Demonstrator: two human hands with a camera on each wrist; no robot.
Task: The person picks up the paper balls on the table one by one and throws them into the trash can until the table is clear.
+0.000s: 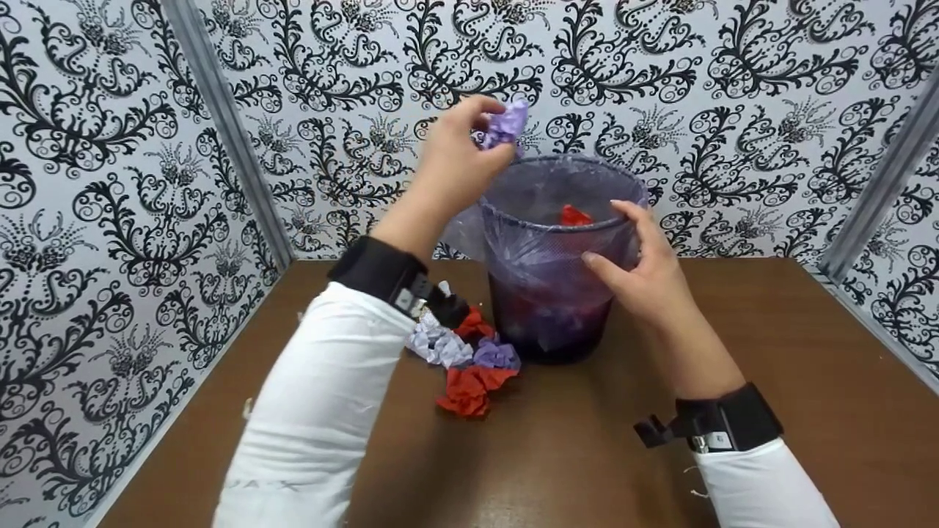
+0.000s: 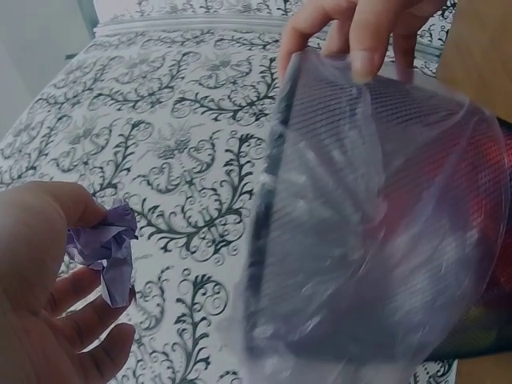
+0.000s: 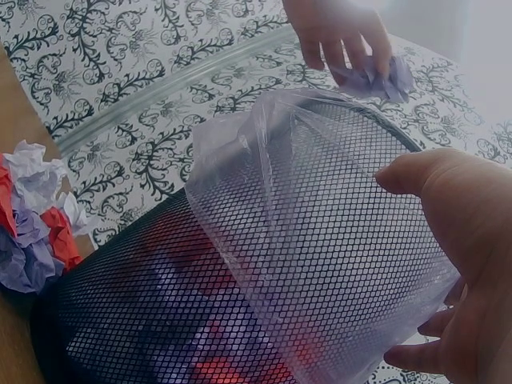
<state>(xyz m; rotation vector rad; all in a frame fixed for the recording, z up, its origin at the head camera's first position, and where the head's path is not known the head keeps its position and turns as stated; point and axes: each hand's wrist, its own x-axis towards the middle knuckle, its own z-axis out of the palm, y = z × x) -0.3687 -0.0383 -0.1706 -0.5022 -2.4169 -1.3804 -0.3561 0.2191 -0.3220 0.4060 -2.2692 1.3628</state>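
Note:
Above the bin's left rim, my left hand (image 1: 458, 150) pinches a crumpled purple paper (image 1: 508, 121) between thumb and fingers; the left wrist view shows this purple paper (image 2: 108, 248) too. A dark mesh waste bin (image 1: 550, 345) stands upright on the table, lined with a translucent plastic bag (image 1: 539, 257) folded over its rim. My right hand (image 1: 649, 268) grips the bin's right side near the rim, thumb on the outside. Crumpled red paper (image 1: 576, 215) shows inside, and more red and purple paper is visible through the mesh in the right wrist view.
Left of the bin's base lies a pile of crumpled paper: white balls (image 1: 440, 345), a purple ball (image 1: 497, 354) and red balls (image 1: 469, 391). The brown table (image 1: 770, 330) is bounded by patterned panels (image 1: 352, 132) at the back and sides.

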